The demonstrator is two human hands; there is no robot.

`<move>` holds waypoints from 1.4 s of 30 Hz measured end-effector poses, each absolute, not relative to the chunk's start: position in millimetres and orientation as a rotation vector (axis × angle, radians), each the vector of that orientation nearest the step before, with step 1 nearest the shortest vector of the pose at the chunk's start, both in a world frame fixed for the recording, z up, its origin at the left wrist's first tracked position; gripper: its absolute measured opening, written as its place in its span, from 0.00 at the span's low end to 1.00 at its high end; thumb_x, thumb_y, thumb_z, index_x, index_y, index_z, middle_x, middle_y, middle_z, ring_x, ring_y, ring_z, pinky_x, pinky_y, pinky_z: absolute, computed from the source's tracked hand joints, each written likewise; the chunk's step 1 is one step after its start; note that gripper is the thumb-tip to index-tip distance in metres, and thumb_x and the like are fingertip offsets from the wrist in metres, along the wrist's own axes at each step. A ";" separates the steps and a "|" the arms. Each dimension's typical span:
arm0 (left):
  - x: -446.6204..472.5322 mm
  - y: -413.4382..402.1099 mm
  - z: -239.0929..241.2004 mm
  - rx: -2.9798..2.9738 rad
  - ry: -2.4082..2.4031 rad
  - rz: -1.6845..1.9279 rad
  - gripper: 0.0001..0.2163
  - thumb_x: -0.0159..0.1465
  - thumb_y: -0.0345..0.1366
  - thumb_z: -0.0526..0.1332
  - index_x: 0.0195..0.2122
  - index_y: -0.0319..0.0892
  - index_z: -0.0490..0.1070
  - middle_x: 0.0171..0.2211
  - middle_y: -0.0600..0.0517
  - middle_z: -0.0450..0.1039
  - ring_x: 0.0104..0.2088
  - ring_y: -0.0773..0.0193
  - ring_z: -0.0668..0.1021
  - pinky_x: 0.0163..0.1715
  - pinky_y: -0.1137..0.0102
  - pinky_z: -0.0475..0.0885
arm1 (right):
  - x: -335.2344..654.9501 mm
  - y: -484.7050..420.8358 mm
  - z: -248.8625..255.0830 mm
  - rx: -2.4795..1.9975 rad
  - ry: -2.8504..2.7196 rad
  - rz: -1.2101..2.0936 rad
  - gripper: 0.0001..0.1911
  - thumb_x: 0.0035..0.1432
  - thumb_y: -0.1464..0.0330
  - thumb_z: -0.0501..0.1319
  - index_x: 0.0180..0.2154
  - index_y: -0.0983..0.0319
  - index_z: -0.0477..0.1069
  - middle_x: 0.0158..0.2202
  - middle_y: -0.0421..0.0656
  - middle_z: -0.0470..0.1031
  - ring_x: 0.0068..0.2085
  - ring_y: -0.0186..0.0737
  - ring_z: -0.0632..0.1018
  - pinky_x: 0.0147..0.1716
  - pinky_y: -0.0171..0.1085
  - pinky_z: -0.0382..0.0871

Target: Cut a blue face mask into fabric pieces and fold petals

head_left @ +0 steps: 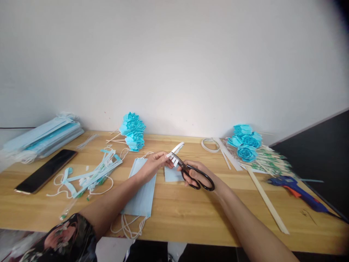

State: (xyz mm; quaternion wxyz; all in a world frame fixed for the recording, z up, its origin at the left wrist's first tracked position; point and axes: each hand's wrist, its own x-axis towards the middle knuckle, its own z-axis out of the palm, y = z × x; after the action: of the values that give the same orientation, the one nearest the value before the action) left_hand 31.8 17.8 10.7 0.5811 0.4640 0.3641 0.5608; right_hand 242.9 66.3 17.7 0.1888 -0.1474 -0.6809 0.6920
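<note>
My right hand (194, 174) grips black-handled scissors (191, 168), their blades open and pointing up-left. My left hand (156, 163) pinches a small white strip (172, 158) with cut fringes, held right at the blades. Below the hands a light blue face mask (141, 196) lies flat on the wooden table (191, 214), its ear loops hanging over the front edge. A small blue cut piece (171, 175) rests on the table just under the scissors.
A black phone (46, 170) and a stack of masks (40, 138) lie at the left, with cut mask strips (92, 173) beside them. Blue flowers on sticks (133, 131), more flowers (246, 145), a tape roll (210, 145), wooden sticks (265, 198) and a blue glue gun (297, 190) sit behind and right.
</note>
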 end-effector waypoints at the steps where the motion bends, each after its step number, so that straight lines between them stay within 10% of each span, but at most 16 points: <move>1: 31.7 17.8 10.6 1.085 0.849 1.311 0.18 0.57 0.49 0.65 0.30 0.36 0.73 0.29 0.46 0.75 0.31 0.61 0.77 0.37 0.65 0.71 | 242.7 66.4 17.0 -0.414 -1.914 1.938 0.30 0.55 0.46 0.59 0.45 0.66 0.67 0.19 0.32 0.62 0.17 0.26 0.60 0.29 0.37 0.73; 42: 26.4 18.3 18.0 1.268 1.202 1.336 0.18 0.59 0.51 0.61 0.31 0.37 0.73 0.24 0.52 0.72 0.25 0.67 0.72 0.28 0.72 0.66 | 234.6 56.5 19.1 -0.633 -1.954 1.998 0.22 0.49 0.57 0.66 0.41 0.66 0.75 0.19 0.35 0.66 0.16 0.27 0.66 0.13 0.27 0.57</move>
State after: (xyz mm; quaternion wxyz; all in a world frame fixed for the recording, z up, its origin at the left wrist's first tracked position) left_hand 26.4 18.3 18.0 0.4539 0.5138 0.4871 0.5411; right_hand 234.6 56.5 19.1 0.1377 -0.2189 -0.6754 0.6906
